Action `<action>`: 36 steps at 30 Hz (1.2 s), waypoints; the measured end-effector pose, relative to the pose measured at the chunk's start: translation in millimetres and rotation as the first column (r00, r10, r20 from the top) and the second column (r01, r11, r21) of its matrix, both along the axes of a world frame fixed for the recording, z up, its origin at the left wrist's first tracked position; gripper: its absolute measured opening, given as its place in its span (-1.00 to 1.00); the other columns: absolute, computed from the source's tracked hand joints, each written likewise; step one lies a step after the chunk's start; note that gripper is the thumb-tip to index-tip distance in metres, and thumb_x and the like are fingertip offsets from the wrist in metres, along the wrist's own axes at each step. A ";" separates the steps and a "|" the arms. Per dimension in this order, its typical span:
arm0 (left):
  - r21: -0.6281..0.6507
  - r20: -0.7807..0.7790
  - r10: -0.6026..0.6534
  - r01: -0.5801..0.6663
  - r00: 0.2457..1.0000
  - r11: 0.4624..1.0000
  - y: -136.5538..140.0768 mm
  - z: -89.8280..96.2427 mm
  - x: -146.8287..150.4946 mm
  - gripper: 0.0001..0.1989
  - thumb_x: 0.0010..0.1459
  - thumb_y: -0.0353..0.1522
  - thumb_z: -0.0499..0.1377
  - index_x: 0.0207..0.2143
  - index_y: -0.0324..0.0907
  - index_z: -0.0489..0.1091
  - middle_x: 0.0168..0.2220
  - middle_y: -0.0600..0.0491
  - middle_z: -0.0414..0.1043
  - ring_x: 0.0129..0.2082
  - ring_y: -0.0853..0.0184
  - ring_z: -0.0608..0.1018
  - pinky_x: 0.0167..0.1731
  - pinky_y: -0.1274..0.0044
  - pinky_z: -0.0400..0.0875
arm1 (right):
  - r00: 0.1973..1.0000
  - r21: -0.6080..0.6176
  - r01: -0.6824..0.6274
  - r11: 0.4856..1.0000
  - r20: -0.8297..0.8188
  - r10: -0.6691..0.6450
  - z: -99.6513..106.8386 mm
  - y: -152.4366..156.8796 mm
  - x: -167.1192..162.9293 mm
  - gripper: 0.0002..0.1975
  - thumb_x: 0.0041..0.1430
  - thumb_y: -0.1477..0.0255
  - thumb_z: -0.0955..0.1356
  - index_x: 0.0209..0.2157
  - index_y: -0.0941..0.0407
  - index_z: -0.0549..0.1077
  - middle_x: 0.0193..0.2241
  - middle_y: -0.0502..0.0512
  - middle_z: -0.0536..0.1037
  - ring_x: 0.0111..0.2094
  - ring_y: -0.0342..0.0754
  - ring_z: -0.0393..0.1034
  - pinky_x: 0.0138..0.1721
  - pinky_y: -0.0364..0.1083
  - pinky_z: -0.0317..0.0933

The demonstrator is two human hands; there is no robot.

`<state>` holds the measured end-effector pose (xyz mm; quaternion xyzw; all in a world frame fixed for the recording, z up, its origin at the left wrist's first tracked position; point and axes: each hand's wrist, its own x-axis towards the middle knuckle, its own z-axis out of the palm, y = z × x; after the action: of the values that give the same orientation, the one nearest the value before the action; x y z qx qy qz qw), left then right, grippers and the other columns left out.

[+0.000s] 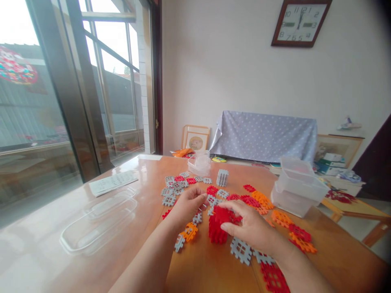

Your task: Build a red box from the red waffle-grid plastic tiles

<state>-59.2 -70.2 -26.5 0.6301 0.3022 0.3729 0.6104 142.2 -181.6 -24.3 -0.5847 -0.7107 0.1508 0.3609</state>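
Observation:
My right hand (247, 221) curls around the top of a stack of red interlocking plastic tiles (217, 232) standing on the table, thumb on the near side. Part of the stack is hidden behind the fingers. Left of it, my left hand (192, 203) hovers with thumb and fingertips pinched together; what is between them does not show. Loose grey tiles (168, 200), red tiles (212, 190) and orange tiles (190, 231) lie around both hands. A grey tile (241, 250) rests just in front of the red stack. Farther back stands a stack of grey tiles (222, 178).
Clear plastic lids (99, 224) and a sheet of paper (113, 183) lie on the left of the wooden table (146, 260). A clear container (199, 162) is at the back. Stacked translucent boxes (296, 191) stand on the right, beyond more orange tiles (281, 218).

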 end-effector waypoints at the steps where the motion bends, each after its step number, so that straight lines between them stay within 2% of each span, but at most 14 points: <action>1: 0.013 -0.009 0.043 -0.043 0.999 0.999 2.7 -0.7 -1.1 -0.74 0.16 -0.19 0.25 -0.33 -0.21 0.35 -0.42 0.07 0.48 -0.51 0.47 0.43 -0.46 0.60 0.28 | 1.000 -0.016 -0.003 1.000 0.002 0.003 1.1 -0.9 -0.2 -0.52 0.08 0.36 0.47 0.08 -0.06 0.49 0.08 0.09 0.53 0.13 0.13 0.38 0.20 0.12 0.24; 10: 0.072 -0.085 0.250 -0.244 0.965 0.967 18.8 -6.0 -11.6 -0.80 0.12 -0.23 0.20 -0.36 -0.18 0.34 -0.42 0.04 0.51 -0.47 0.40 0.48 -0.45 0.59 0.32 | 0.997 -0.069 -0.010 0.998 0.081 0.016 7.2 -7.3 -8.2 -0.48 0.09 0.36 0.45 0.13 -0.07 0.45 0.10 0.08 0.50 0.14 0.09 0.36 0.22 0.09 0.20; 18: 0.129 -0.157 0.370 -0.352 0.916 0.927 35.3 -15.9 -17.4 -0.83 0.08 -0.25 0.21 -0.38 -0.17 0.38 -0.44 0.04 0.50 -0.49 0.36 0.49 -0.46 0.57 0.32 | 0.996 -0.085 -0.013 0.996 0.085 0.020 4.4 -5.8 -3.4 -0.43 0.09 0.32 0.47 0.17 -0.10 0.42 0.14 0.07 0.47 0.16 0.09 0.34 0.23 0.09 0.17; 21: 0.234 -0.257 0.431 -0.377 0.865 0.896 42.0 -22.0 -19.2 -0.87 0.08 -0.29 0.18 -0.35 -0.16 0.40 -0.45 0.03 0.50 -0.49 0.33 0.49 -0.47 0.55 0.31 | 0.999 -0.074 0.006 0.997 0.036 -0.003 4.1 -3.9 1.7 -0.46 0.13 0.28 0.44 0.17 -0.10 0.41 0.16 0.07 0.47 0.18 0.09 0.33 0.20 0.10 0.20; 24: 0.427 -0.401 0.482 -0.307 0.779 0.851 44.1 -27.6 -19.6 -0.84 0.09 -0.30 0.15 -0.27 -0.15 0.44 -0.32 -0.03 0.56 -0.34 0.22 0.56 -0.34 0.47 0.38 | 0.998 -0.044 0.057 0.997 -0.009 -0.057 2.5 -0.2 6.4 -0.52 0.20 0.24 0.39 0.16 -0.08 0.41 0.15 0.08 0.48 0.15 0.09 0.36 0.15 0.10 0.24; 27: 0.582 -0.520 0.516 -0.160 0.680 0.797 40.4 -32.9 -16.8 -0.67 0.12 -0.23 0.16 -0.08 -0.12 0.48 -0.03 -0.11 0.56 -0.02 0.04 0.54 -0.04 0.29 0.38 | 0.992 -0.020 0.112 0.993 -0.048 -0.113 -1.0 4.0 9.0 -0.55 0.25 0.19 0.35 0.15 -0.05 0.43 0.12 0.10 0.51 0.04 0.09 0.42 0.05 0.06 0.31; 29: 0.647 -0.580 0.543 -0.061 0.607 0.760 37.6 -37.8 -13.6 -0.56 0.15 -0.19 0.15 0.07 -0.08 0.44 0.12 -0.12 0.49 0.18 -0.07 0.40 0.17 0.10 0.20 | 0.988 -0.012 0.141 0.990 -0.054 -0.142 -3.1 5.8 9.5 -0.56 0.26 0.17 0.33 0.13 -0.04 0.45 0.09 0.10 0.53 -0.03 0.07 0.45 -0.03 0.03 0.33; 31: 0.673 -0.621 0.553 0.016 0.555 0.739 37.0 -44.1 -10.3 -0.49 0.20 -0.19 0.09 0.19 -0.05 0.35 0.22 -0.11 0.40 0.33 -0.12 0.23 0.27 -0.07 -0.10 | 0.985 0.001 0.167 0.986 -0.047 -0.167 -3.8 6.2 8.9 -0.58 0.26 0.17 0.32 0.10 -0.03 0.48 0.04 0.10 0.56 -0.08 0.05 0.45 -0.08 0.01 0.34; 33: 0.666 -0.656 0.540 0.069 0.527 0.743 38.6 -50.6 -7.8 -0.45 0.25 -0.21 0.03 0.28 -0.04 0.26 0.29 -0.09 0.31 0.40 -0.13 0.10 0.27 -0.17 -0.32 | 0.981 0.015 0.188 0.982 -0.042 -0.187 -2.6 5.4 7.1 -0.59 0.26 0.16 0.32 0.08 -0.02 0.49 -0.02 0.11 0.58 -0.12 0.04 0.46 -0.12 -0.01 0.34; 36: 0.652 -0.685 0.512 0.122 0.518 0.748 41.3 -56.5 -6.4 -0.46 0.29 -0.22 -0.04 0.31 0.01 0.21 0.33 -0.04 0.26 0.43 -0.14 0.01 0.24 -0.23 -0.42 | 0.978 0.030 0.206 0.978 -0.051 -0.204 0.4 3.8 4.1 -0.60 0.28 0.16 0.31 0.07 0.00 0.51 -0.07 0.11 0.59 -0.17 0.02 0.46 -0.16 -0.04 0.34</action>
<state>-65.7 -29.0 -83.0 0.8515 0.4855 0.1750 0.0921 146.3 -177.8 -24.0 -0.6448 -0.6403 0.1142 0.4015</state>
